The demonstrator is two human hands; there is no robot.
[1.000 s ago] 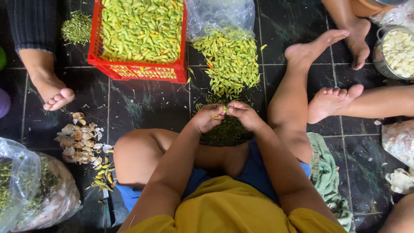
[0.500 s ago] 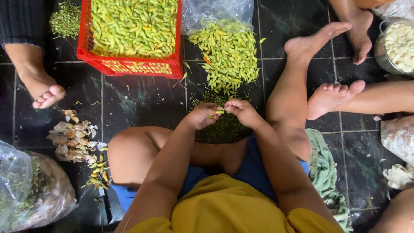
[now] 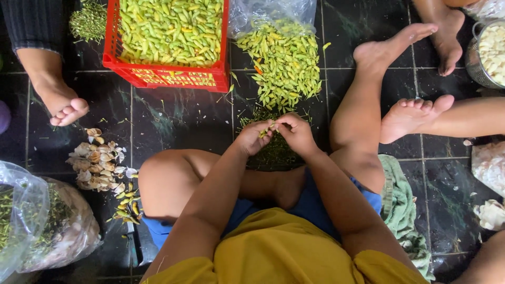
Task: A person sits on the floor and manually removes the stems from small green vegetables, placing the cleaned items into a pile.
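Head view: I see both hands together low-centre, fingertips meeting. Left hand (image 3: 253,138) and right hand (image 3: 295,132) are pinched on one small green chili (image 3: 266,129) held between them, above the dark pile of stems (image 3: 273,152) on the floor between the knees.

Just beyond the hands — a loose heap of green chilies (image 3: 284,60) spilling from a clear plastic bag (image 3: 268,13). Left of it, touching the heap's edge, a red plastic crate (image 3: 163,76) filled with more chilies.

Far left: pile of garlic skins (image 3: 97,160) on the black tile floor (image 3: 173,121), and a clear bag of trimmings (image 3: 37,226) at the bottom corner. A few stray chilies lie just below the garlic skins.

Right side — green cloth (image 3: 400,205) beside the thigh, metal basket of peeled garlic (image 3: 486,50) at the top corner. Other people's feet nearby: one at left (image 3: 63,105), two at right (image 3: 415,115).
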